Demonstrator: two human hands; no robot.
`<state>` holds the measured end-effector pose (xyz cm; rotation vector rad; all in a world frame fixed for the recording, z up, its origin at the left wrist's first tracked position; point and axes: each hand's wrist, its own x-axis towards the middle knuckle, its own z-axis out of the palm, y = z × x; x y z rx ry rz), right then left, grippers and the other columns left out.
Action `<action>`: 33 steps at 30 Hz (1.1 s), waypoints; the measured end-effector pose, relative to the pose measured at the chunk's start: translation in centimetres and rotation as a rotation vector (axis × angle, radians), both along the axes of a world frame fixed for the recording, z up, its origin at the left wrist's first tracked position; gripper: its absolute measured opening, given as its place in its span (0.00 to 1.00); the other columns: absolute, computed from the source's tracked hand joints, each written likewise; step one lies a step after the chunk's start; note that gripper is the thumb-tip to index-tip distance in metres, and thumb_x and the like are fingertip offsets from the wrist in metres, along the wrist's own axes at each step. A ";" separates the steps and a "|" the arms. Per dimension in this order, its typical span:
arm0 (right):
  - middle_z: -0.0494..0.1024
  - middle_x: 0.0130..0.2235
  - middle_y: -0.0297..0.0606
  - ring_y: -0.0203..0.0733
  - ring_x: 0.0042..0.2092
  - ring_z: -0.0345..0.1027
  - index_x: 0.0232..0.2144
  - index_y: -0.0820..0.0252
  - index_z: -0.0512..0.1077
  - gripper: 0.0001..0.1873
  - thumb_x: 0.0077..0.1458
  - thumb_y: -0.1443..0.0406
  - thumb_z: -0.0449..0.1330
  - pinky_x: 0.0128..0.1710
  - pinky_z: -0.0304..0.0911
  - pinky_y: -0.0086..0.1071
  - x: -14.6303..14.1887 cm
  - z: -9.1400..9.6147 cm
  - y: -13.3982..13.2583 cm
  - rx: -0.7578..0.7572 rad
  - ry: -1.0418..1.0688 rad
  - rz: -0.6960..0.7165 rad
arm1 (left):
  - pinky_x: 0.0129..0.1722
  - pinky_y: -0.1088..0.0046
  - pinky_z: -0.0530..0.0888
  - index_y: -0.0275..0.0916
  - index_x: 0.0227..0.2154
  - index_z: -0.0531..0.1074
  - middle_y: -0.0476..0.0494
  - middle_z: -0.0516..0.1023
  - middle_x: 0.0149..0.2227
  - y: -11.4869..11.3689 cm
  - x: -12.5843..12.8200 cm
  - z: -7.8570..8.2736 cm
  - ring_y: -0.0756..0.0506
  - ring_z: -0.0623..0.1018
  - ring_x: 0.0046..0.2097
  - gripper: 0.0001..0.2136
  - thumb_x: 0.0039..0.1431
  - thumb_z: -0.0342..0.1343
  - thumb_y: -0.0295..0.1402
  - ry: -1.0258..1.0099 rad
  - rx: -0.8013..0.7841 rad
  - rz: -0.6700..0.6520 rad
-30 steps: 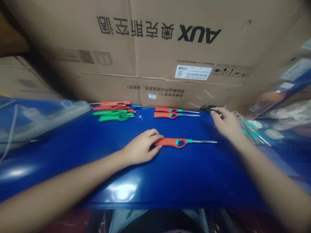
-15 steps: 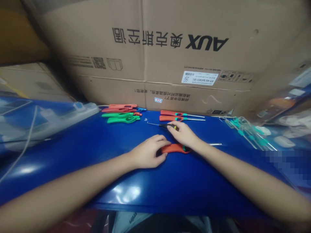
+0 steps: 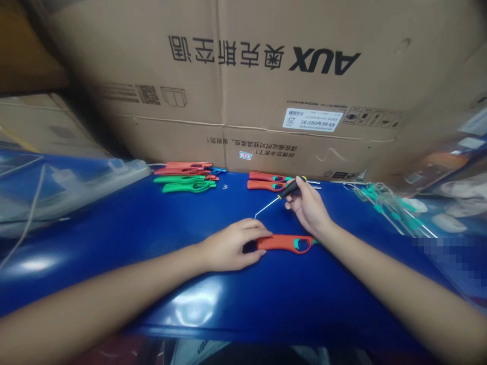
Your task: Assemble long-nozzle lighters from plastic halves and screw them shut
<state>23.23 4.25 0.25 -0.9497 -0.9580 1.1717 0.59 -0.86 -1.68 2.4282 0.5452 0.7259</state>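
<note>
My left hand (image 3: 232,247) is closed around the butt end of a red utility lighter (image 3: 281,243) lying on the blue table. The lighter's green trigger shows in its loop; its front end is hidden behind my right wrist. Between the fingers of my right hand (image 3: 307,207) is a screwdriver (image 3: 291,188) with a black and yellow handle, slanting down to the left. A tiny screw-like piece (image 3: 255,216) sits at its tip, just above my left fingers. Small silvery screws (image 3: 225,186) lie farther back on the table.
Two more red utility lighters (image 3: 262,185) lie behind my right hand. Red and green handle shells (image 3: 186,183) are piled to the left, near a white power strip (image 3: 95,187). Metal tubes with green parts (image 3: 384,208) lie right. A large cardboard box (image 3: 236,101) stands behind.
My right hand has lifted the screwdriver and tilted it, bringing its tip from beside the small screws to near my left hand. The lighter in my left hand has shifted slightly nearer.
</note>
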 end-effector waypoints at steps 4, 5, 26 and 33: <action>0.73 0.26 0.30 0.31 0.23 0.65 0.30 0.59 0.67 0.15 0.57 0.55 0.65 0.19 0.66 0.24 0.1 -0.3 0.5 -0.140 0.194 -0.018 | 0.41 0.73 0.75 0.37 0.43 0.77 0.44 0.79 0.39 -0.1 0.0 0.4 0.48 0.77 0.40 0.08 0.63 0.60 0.33 -0.059 -0.007 0.117; 0.74 0.26 0.30 0.30 0.22 0.65 0.30 0.59 0.67 0.15 0.58 0.55 0.64 0.19 0.67 0.24 0.2 -0.2 0.5 -0.160 0.207 -0.023 | 0.37 0.74 0.74 0.37 0.39 0.77 0.45 0.77 0.36 0.0 -0.1 0.5 0.49 0.76 0.36 0.06 0.63 0.60 0.33 -0.084 0.000 0.181; 0.74 0.27 0.32 0.30 0.21 0.64 0.31 0.61 0.71 0.17 0.56 0.53 0.65 0.18 0.66 0.25 -0.3 0.9 -1.2 -0.057 0.152 0.108 | 0.38 0.73 0.73 0.38 0.36 0.82 0.44 0.83 0.37 0.1 0.4 0.9 0.48 0.80 0.37 0.07 0.64 0.62 0.34 -0.311 -0.329 0.377; 0.73 0.28 0.32 0.32 0.22 0.65 0.32 0.60 0.70 0.19 0.53 0.51 0.67 0.18 0.68 0.28 0.1 1.1 -1.3 0.056 0.073 0.140 | 0.36 0.72 0.73 0.37 0.34 0.83 0.43 0.84 0.35 0.0 0.4 0.9 0.47 0.80 0.36 0.08 0.63 0.62 0.35 -0.258 -0.326 0.377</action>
